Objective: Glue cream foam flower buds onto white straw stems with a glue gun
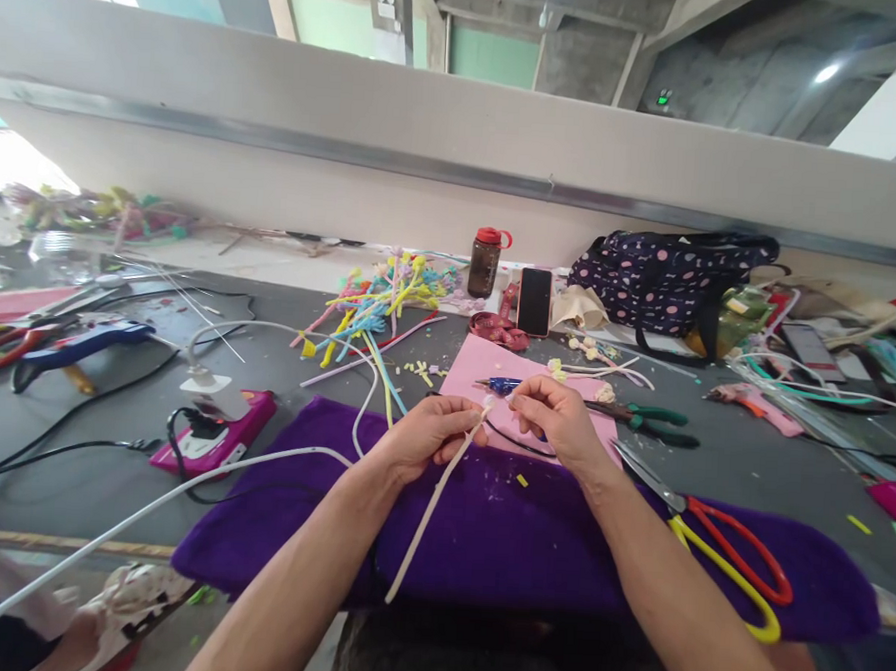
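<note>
My left hand (429, 437) pinches a cream fuzzy stem (437, 505), like a pipe cleaner, near its upper end. The rest of the stem slants down over a purple cloth (497, 548). Close beside its tip, my right hand (558, 423) is closed, thumb against fingers; what it holds, if anything, is too small to make out. A small whitish piece shows at the stem's tip between both hands. Beneath and behind them lies a pink sheet (481, 362). A blue pointed tool (502, 385) rests on it, partly hidden by my right hand.
Large scissors (737, 551) with red and yellow handles and green-handled pliers (658, 417) lie right. Colourful fuzzy stems (390, 297) are heaped behind left. A bottle (485, 264), phone (535, 302) and dark bag (657, 281) stand further back. A pink power strip (217, 439) and cables lie left.
</note>
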Demonstrator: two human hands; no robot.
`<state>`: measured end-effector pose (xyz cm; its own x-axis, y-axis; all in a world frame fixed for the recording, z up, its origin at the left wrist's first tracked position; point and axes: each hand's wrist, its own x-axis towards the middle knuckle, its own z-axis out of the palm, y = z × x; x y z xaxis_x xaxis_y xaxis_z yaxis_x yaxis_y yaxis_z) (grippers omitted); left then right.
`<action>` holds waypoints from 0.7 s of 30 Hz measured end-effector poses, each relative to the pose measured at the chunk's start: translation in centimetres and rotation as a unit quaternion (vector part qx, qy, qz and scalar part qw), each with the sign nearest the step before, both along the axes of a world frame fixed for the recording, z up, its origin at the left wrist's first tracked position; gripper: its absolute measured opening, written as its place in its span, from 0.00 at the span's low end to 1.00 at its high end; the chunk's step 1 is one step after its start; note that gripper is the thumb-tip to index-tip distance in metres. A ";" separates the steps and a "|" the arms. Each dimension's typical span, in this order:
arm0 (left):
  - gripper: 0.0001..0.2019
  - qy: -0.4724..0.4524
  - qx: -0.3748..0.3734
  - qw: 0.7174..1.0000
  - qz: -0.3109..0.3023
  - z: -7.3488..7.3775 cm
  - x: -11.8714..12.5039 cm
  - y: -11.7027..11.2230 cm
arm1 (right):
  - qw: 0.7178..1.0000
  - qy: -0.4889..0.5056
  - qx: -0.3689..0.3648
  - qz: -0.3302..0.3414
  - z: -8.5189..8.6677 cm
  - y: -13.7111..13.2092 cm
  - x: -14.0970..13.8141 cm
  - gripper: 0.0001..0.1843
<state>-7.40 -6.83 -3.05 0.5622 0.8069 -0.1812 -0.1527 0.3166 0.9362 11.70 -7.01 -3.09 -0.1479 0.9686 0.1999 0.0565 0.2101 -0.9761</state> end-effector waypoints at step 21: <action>0.11 0.032 0.034 0.997 0.064 -0.7 0.1 0.2 | 0.999 -0.025 0.018 0.010 0.0 -0.2 -0.2 0.06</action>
<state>-7.29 -6.67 -3.73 0.4425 0.8831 -0.1558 -0.1281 0.2341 0.9637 11.52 -7.17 -3.09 -0.1774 0.9578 0.2262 0.1015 0.2464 -0.9638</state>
